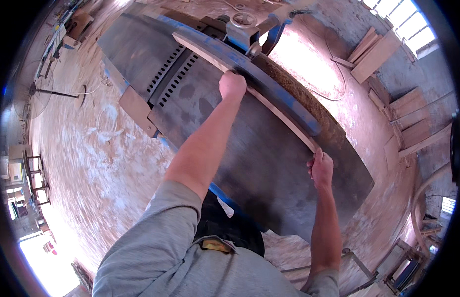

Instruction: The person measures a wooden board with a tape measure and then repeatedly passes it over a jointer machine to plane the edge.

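Pale wood meets worn steel in a dusty workshop, where you work a long, narrow wooden strip point(202, 52) on the dark metal table point(225, 138) of a machine. The strip lies along the near side of a long fence point(284, 99) with scuffed blue paint, one end reaching past the rows of dark slots point(164, 69) in the table, the other close to your right hand. Your left hand point(233, 85) is closed over the strip near its middle, knuckles up, the arm stretched well forward; its fingertips are hidden from the camera. Your right hand point(321, 167) is at the end of the strip closer to you, fingers curled in toward the palm and the thumb side up against the wood; whether they pinch it or only press on it, you cannot tell from this angle. Behind the fence, a handwheel point(243, 20) tops a block of the machine, and brown sawdust point(299, 88) lies in a thick band along the fence's far side. To your right, boards point(378, 57) lean against the wall beneath a barred window point(405, 22), bright with daylight. To your left, a fan on a stand point(33, 89) rises over a floor point(126, 143) streaked with pale dust. Below, you wear a grey shirt point(215, 277), with a small yellow object point(216, 245) showing at the chest
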Available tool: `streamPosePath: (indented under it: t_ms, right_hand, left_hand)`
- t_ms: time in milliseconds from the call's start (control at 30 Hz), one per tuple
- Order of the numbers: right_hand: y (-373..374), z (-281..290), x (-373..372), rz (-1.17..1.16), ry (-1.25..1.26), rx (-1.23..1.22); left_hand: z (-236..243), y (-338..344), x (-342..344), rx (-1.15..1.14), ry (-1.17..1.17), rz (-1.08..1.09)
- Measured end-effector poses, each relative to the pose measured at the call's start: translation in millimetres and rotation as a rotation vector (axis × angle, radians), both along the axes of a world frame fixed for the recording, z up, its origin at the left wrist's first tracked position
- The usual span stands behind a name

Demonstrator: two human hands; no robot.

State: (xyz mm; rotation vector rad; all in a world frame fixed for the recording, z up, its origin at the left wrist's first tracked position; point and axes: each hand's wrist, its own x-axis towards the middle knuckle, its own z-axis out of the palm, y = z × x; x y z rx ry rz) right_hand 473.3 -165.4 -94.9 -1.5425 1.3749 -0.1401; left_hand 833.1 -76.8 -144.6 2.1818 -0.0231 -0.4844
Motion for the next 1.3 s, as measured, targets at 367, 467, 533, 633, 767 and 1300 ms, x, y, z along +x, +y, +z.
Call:
streamPosePath:
  t_ms: [367,467,533,633,767,1300]
  right_hand:
    - [31,-10,99,0.034,0.038,-0.080]
    - [34,-12,121,-0.020,0.059,-0.068]
    - [40,-9,140,0.002,0.051,-0.061]
    - [41,-12,162,0.051,0.063,-0.028]
    - [31,-57,169,0.297,0.034,-0.248]
    - [96,-24,416,0.249,-0.011,-0.153]
  left_hand:
    - [-17,31,108,0.000,-0.118,0.038]
    - [8,32,121,0.061,-0.051,-0.043]
    - [18,37,137,0.124,-0.105,-0.042]
    - [25,46,158,0.110,-0.041,-0.072]
    - [19,56,195,0.126,-0.063,-0.113]
    - [21,112,411,-0.125,-0.043,0.118]
